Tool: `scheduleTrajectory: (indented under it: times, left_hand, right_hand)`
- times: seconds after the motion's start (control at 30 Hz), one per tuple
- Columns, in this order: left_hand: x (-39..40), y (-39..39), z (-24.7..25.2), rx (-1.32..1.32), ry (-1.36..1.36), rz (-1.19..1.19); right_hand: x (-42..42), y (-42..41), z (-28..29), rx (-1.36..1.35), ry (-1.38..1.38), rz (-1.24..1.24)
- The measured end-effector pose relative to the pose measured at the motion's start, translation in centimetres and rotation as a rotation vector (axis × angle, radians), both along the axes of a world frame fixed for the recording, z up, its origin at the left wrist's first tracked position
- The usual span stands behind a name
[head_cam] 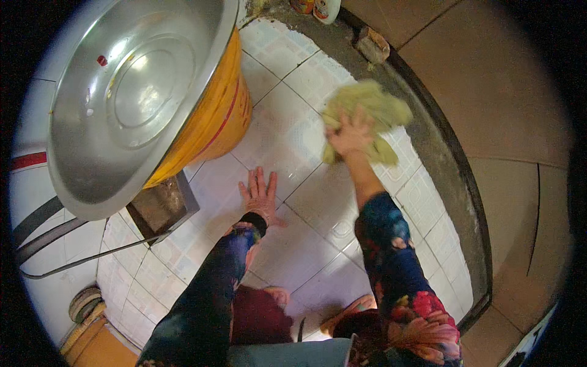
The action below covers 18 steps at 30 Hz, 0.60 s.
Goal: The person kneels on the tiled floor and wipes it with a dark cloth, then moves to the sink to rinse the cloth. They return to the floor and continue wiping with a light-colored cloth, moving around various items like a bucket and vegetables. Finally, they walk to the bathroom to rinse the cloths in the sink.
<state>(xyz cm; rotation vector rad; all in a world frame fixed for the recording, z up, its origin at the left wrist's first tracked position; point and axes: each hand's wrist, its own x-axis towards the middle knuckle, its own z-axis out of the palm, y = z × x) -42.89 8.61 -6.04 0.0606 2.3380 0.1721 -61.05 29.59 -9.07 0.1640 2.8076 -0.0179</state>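
My right hand [353, 133] presses a crumpled yellow-green cloth [387, 108] onto the white patterned floor tiles [312, 211]. Its fingers are spread over the cloth, and both look blurred. To the left, my left hand [260, 195] lies palm down on the bare tiles with its fingers apart and nothing in it; a dark band circles the wrist. Beyond the left hand stands an orange bucket [224, 119] with a large metal basin [142, 91] tilted at its top. Small red and yellow bits stick to the basin's inside.
A concrete curb [431, 133] edges the tiles on the right, with brown tiles [500, 91] outside it. Bottles [326, 10] stand at the top. A dark box-like object [163, 206] sits under the basin, near black straps [50, 234]. An orange container [98, 339] is at lower left.
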Motion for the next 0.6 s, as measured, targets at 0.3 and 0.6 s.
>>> scheduleTrajectory:
  times: [0.3, 0.6]
  left_hand:
    - [-0.2, -0.1, -0.1, -0.107, -0.044, 0.004]
    - [-1.0, 1.0, -0.5, -0.001, 0.036, 0.014]
  right_hand:
    - [-1.9, -13.5, 0.3, -0.228, 0.008, 0.700]
    - [-16.5, -3.5, -3.4, -0.140, 0.174, 0.436]
